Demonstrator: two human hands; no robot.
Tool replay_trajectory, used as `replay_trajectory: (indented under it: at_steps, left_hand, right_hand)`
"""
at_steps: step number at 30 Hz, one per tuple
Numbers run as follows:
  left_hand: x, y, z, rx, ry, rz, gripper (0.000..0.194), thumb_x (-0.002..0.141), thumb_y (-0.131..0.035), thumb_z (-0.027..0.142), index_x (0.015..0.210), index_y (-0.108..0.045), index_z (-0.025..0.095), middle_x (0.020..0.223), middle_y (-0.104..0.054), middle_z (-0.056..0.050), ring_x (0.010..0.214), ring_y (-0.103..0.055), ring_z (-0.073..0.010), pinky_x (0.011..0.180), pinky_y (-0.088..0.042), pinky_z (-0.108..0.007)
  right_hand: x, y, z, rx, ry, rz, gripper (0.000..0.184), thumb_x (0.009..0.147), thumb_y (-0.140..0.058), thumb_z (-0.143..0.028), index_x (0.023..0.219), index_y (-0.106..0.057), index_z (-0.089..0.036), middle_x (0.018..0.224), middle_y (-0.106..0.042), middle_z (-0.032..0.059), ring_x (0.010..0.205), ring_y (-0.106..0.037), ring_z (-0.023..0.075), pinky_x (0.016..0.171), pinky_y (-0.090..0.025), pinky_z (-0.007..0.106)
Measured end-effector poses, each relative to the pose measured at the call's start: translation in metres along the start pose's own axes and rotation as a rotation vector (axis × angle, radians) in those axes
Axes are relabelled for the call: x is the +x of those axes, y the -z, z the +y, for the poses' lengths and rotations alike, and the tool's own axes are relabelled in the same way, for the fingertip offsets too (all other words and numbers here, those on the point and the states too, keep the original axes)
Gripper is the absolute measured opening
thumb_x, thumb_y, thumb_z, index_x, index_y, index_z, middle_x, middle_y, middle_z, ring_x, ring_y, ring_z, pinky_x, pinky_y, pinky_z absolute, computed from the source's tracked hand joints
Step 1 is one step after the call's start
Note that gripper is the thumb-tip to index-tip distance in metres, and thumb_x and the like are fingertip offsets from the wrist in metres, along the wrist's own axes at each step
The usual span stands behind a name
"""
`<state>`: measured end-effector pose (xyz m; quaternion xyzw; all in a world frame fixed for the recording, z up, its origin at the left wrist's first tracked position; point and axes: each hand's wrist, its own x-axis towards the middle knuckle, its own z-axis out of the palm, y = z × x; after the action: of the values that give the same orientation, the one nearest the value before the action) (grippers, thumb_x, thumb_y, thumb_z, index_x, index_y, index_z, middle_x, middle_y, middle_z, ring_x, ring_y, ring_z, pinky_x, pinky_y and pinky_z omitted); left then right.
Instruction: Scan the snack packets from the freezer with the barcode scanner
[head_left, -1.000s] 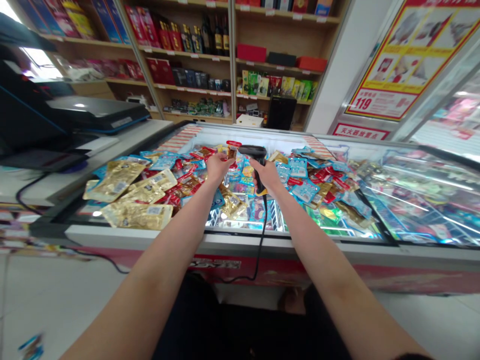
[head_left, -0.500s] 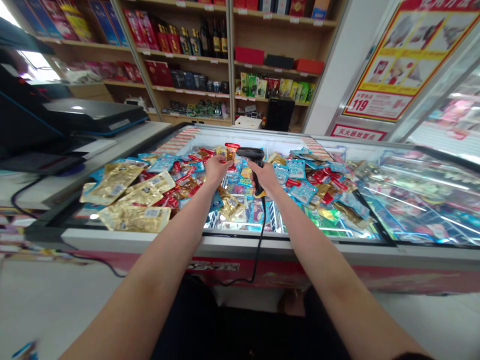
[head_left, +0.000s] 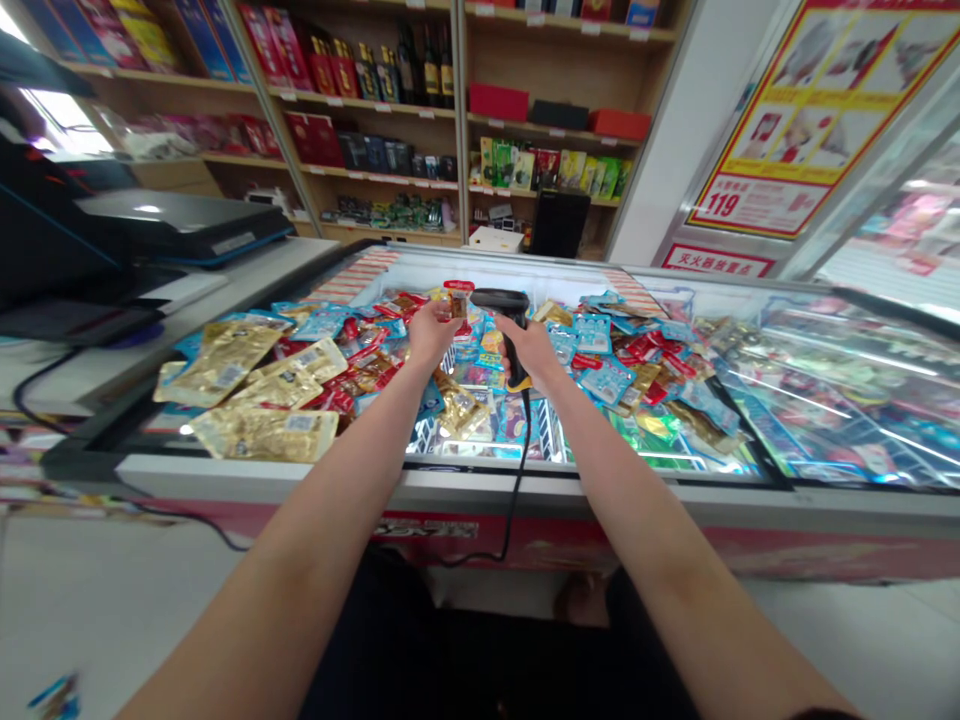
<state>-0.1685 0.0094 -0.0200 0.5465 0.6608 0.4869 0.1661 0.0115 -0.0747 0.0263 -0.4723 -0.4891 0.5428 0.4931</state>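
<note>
My left fingers (head_left: 441, 322) pinched a red-topped snack packet (head_left: 457, 302), my right fingers (head_left: 525, 345) wrapped a black barcode scanner (head_left: 501, 298), and keeping both close and steady worked best

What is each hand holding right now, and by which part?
The left hand pinches a small snack packet by its lower end. The right hand wraps around the grip of a black barcode scanner, below its head.
</note>
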Motion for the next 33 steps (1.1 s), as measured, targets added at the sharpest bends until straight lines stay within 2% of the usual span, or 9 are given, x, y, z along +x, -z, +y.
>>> replay_trajectory:
  at_steps: [10,15,21,33]
  left_hand:
    - [-0.001,0.002,0.003,0.005,0.015,-0.012,0.032,0.074,-0.074,0.025,0.105,-0.076,0.017,0.106,-0.08,-0.008,0.097,-0.075,-0.025,0.081,-0.058,-0.031]
    - [0.0,0.001,0.001,-0.023,0.012,-0.022,0.033,0.074,-0.073,0.025,0.106,-0.075,0.016,0.109,-0.08,-0.009,0.094,-0.075,-0.0241,0.08,-0.057,-0.031]
    - [-0.001,0.001,0.002,-0.015,0.032,-0.029,0.03,0.073,-0.073,0.024,0.102,-0.075,0.017,0.099,-0.08,-0.007,0.09,-0.074,-0.0236,0.081,-0.057,-0.031]
    - [-0.011,0.008,0.016,-0.031,0.047,-0.007,0.018,0.072,-0.073,0.022,0.088,-0.067,0.018,0.094,-0.077,-0.006,0.088,-0.073,-0.0216,0.078,-0.054,-0.029]
  right_hand:
    - [0.003,0.002,0.004,-0.035,0.033,-0.029,0.034,0.099,-0.067,-0.037,0.072,-0.053,-0.022,0.048,-0.055,-0.0058,0.033,-0.049,0.0106,0.035,-0.042,0.023]
    - [0.002,0.003,0.003,-0.044,0.019,-0.03,0.04,0.101,-0.066,-0.038,0.066,-0.051,-0.022,0.047,-0.053,-0.0051,0.033,-0.048,0.0105,0.035,-0.042,0.023]
    - [0.002,0.003,0.002,-0.055,-0.006,-0.035,0.043,0.101,-0.066,-0.037,0.063,-0.051,-0.022,0.046,-0.053,-0.0044,0.032,-0.047,0.0104,0.034,-0.041,0.023]
    - [-0.003,-0.001,-0.001,-0.038,0.022,-0.022,0.037,0.102,-0.067,-0.034,0.07,-0.052,-0.022,0.05,-0.054,-0.005,0.033,-0.048,0.01,0.033,-0.04,0.021]
